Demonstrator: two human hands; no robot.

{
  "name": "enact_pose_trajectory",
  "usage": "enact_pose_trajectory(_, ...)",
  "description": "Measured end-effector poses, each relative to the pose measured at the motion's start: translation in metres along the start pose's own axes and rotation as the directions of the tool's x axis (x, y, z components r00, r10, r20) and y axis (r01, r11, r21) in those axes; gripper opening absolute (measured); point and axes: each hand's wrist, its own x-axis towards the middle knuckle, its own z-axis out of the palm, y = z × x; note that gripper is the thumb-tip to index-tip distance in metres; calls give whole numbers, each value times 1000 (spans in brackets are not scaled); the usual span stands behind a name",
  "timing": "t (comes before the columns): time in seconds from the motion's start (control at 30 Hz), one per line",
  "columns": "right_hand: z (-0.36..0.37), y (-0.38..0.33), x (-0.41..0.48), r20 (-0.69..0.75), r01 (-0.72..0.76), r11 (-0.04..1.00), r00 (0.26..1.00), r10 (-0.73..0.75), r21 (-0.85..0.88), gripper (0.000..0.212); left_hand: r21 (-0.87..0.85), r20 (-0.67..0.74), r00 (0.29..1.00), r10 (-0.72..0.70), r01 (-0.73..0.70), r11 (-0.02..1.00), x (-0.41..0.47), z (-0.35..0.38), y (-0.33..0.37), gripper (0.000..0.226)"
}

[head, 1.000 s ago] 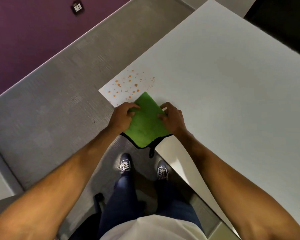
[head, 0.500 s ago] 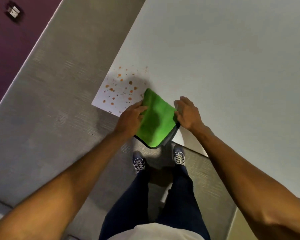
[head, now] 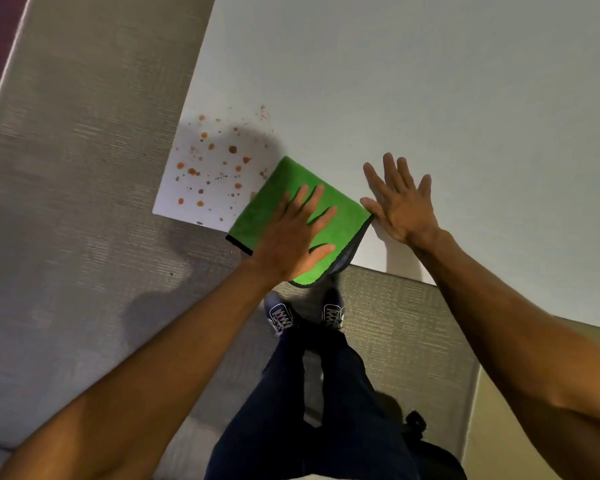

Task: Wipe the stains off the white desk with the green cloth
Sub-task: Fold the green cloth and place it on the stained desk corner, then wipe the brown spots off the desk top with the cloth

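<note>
A folded green cloth (head: 278, 195) with a dark edge lies on the near corner of the white desk (head: 430, 98), partly overhanging its front edge. My left hand (head: 295, 233) lies flat on the cloth with straight, spread fingers. My right hand (head: 400, 202) rests flat on the bare desk just right of the cloth, fingers spread, its thumb at the cloth's right corner. Several orange-brown stains (head: 219, 164) speckle the desk corner just left of and beyond the cloth.
Grey carpet (head: 77, 202) surrounds the desk on the left and below. My legs and shoes (head: 281, 317) stand right at the desk's front edge. A dark bag (head: 430, 452) sits on the floor at the lower right.
Both hands let go of the cloth's sides. The left hand now lies flat on top of it, and the right hand moved off onto the desk with fingers spread.
</note>
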Motion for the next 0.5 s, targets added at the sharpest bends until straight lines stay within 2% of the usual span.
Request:
enact_pose_trajectory(0.17,20,14,2,-88,20,999,996,-23,-41,70,-58,10,985,-173,173,983,14,22,15,94)
enact_pose_trajectory(0.27,31,13,5,-140,-6,998,990,-2,-57,67,-12,-46,969,-244,243,970,23,32,14,83)
enact_pose_trajectory(0.37,36,15,9,-156,-3,999,988,-5,-49,66,-18,-115,917,-382,383,924,45,28,-5,70)
enact_pose_trajectory(0.5,46,18,12,-229,-22,997,973,5,-70,67,-43,-176,864,-472,472,880,83,10,-58,69)
